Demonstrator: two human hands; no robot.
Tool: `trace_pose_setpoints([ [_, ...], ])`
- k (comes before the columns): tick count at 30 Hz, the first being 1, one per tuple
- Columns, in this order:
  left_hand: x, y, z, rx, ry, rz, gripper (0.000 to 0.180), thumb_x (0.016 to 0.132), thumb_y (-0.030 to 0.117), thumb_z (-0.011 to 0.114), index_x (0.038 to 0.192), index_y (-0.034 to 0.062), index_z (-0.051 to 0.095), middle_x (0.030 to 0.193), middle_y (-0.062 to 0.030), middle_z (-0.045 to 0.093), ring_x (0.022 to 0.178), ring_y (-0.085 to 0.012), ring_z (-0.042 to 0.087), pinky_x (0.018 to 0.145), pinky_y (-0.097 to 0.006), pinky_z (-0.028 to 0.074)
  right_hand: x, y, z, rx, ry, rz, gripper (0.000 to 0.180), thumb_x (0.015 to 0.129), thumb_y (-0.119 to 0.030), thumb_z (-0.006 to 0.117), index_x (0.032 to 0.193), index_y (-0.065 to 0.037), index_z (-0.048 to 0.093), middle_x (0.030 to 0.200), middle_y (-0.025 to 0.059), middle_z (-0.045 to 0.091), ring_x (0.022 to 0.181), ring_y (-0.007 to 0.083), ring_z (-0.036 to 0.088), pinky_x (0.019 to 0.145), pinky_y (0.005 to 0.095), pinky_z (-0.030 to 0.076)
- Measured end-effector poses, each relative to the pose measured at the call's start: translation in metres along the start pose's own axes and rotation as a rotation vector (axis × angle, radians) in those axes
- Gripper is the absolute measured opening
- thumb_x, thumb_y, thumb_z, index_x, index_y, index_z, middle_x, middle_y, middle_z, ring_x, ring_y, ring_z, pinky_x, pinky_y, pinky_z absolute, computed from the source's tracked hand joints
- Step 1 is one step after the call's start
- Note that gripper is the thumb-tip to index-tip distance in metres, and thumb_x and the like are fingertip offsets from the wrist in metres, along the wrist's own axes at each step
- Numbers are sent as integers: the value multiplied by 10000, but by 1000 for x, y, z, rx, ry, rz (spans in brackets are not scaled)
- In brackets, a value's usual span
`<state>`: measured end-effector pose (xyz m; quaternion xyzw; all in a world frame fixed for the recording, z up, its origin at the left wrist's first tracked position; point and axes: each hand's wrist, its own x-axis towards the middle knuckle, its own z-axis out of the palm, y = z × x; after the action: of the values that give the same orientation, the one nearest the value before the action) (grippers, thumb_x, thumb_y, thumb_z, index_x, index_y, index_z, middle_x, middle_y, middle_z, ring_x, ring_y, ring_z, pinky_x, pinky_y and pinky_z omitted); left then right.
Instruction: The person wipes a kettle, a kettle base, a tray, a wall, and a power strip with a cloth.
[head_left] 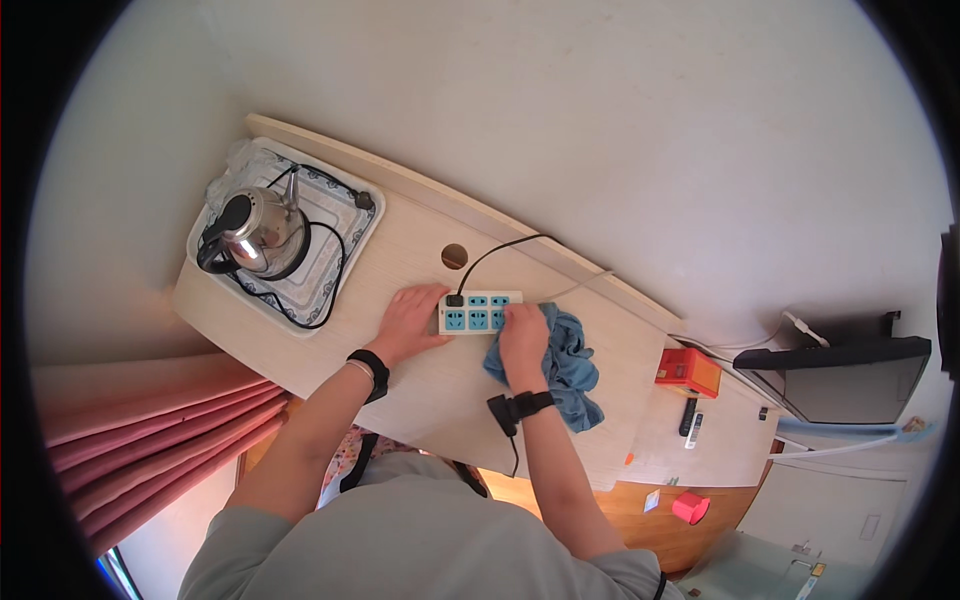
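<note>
A white power strip (478,311) with blue sockets lies on a light wooden desk (420,390), with a black plug in its left end. My left hand (408,322) presses flat beside and against the strip's left end. My right hand (524,340) rests on the strip's right end, gripping a blue cloth (570,365) that spreads over the desk under and behind it. Both wrists wear black bands.
A steel kettle (255,232) stands on a patterned tray (335,215) at the desk's left end, its black cord looped round it. A round cable hole (454,256) is behind the strip. An orange box (688,371), remotes (691,420) and a monitor (835,375) sit to the right. Pink curtain (150,430) hangs left.
</note>
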<state>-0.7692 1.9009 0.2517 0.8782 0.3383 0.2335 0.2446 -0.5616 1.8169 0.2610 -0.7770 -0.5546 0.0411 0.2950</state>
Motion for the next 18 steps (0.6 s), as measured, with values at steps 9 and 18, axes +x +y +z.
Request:
trace_pose_setpoints([
  [9,-2,-3,2,-11,-7,1,789,640,298,849,1310,94,484,1250,-118,568,1184,-315,515,1018,-423,371,-12,-11,13,48,-21,-119,98,797,-63,607,866,-70,677,885,131,645,887,344,619,737,443,512],
  [18,-2,-4,4,19,-5,18,796,635,296,855,1312,95,486,1253,-116,569,1191,-312,514,1023,-422,370,-19,-53,40,46,-5,-165,114,776,-41,609,864,-65,678,894,121,648,897,333,621,759,438,518],
])
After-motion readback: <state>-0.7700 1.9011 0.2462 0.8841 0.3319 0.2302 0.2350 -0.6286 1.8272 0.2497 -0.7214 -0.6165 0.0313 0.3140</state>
